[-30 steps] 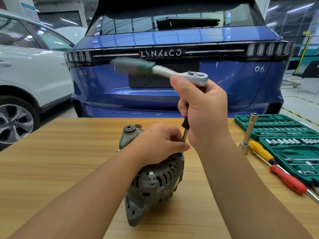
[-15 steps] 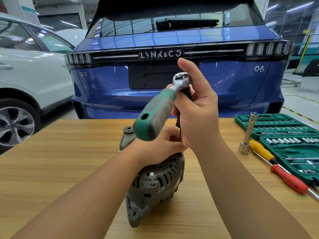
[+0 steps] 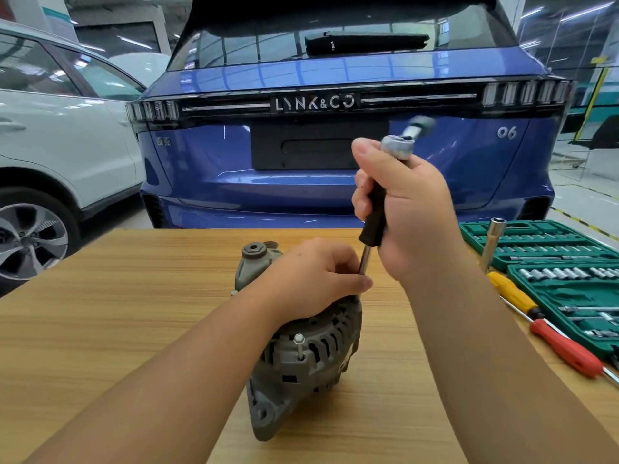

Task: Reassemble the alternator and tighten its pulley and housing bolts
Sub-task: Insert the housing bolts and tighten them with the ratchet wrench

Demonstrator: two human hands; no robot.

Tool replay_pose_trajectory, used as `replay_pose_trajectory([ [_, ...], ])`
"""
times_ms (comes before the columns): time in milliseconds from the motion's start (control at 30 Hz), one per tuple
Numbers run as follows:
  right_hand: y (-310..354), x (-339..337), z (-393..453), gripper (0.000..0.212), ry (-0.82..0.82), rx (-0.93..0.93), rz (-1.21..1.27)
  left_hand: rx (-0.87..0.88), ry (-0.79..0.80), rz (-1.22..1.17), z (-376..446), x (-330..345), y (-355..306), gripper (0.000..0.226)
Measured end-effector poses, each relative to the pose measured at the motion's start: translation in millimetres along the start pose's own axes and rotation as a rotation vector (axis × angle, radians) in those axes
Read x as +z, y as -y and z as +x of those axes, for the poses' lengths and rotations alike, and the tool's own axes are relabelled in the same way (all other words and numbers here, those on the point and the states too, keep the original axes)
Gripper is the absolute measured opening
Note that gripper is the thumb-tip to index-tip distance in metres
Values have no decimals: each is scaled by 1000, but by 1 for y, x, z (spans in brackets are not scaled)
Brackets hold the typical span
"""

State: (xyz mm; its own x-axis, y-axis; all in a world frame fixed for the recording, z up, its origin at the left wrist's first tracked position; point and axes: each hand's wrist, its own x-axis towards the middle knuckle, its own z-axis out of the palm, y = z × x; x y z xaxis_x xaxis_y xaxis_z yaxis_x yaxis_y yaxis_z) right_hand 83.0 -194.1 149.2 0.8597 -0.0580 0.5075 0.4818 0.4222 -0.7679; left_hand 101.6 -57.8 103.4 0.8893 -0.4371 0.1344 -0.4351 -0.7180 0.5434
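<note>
A grey alternator (image 3: 301,360) stands on the wooden table (image 3: 117,313), with one housing bolt (image 3: 298,343) sticking up from its near face. My left hand (image 3: 315,279) rests on top of the alternator and pinches the steel shaft of a long extension (image 3: 365,259) that runs down to the housing. My right hand (image 3: 408,212) grips the extension's black sleeve just under the ratchet head (image 3: 397,147). The ratchet handle points away to the upper right and is blurred. The extension's lower end is hidden behind my left fingers.
An open green socket set (image 3: 566,279) lies at the table's right. A tall chrome socket (image 3: 492,246) stands upright beside it. Yellow (image 3: 512,293) and red (image 3: 566,349) screwdrivers lie in front of the case. A blue car (image 3: 234,162) and a white car (image 3: 67,135) stand beyond the table.
The ratchet handle has swung round from the left, past the near side, to the far upper right. Both hands and the alternator stay where they were.
</note>
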Motion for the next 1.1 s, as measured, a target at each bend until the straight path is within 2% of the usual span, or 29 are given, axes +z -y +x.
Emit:
replay_pose_trajectory([
  [67, -3, 2, -1, 20, 52, -30, 9, 11, -2, -21, 0, 0, 1, 13],
  [133, -9, 8, -4, 33, 68, -170, -46, 27, 1, -47, -2, 0, 1, 13],
  [200, -14, 13, -6, 40, 86, -286, -85, 27, -14, -76, -3, 0, 1, 12],
  [300, -18, 13, -6, 50, 116, -335, -84, 6, -22, -86, -5, 0, 0, 14],
  [467, -14, 5, -4, 40, 181, -172, 92, 10, -8, -94, -2, -1, -1, 11],
  [533, -11, 4, -4, 39, 204, -145, 85, 12, -14, -67, -1, 0, 0, 14],
  [633, -10, 9, -7, 42, 126, -148, -1, 15, -12, -43, -1, -1, 0, 17],
  [767, -6, 9, -7, 14, -75, -146, -53, 37, 9, -34, -2, 0, -1, 15],
  [833, -2, 3, -3, 8, -97, -61, -24, 36, -6, -20, -1, 0, -1, 14],
  [933, -3, 1, -1, 21, 42, -12, 67, 30, -11, -13, -1, 1, 0, 13],
  [1100, -16, 13, -5, 41, 106, -291, -56, 75, -12, -82, -3, 1, 2, 5],
])
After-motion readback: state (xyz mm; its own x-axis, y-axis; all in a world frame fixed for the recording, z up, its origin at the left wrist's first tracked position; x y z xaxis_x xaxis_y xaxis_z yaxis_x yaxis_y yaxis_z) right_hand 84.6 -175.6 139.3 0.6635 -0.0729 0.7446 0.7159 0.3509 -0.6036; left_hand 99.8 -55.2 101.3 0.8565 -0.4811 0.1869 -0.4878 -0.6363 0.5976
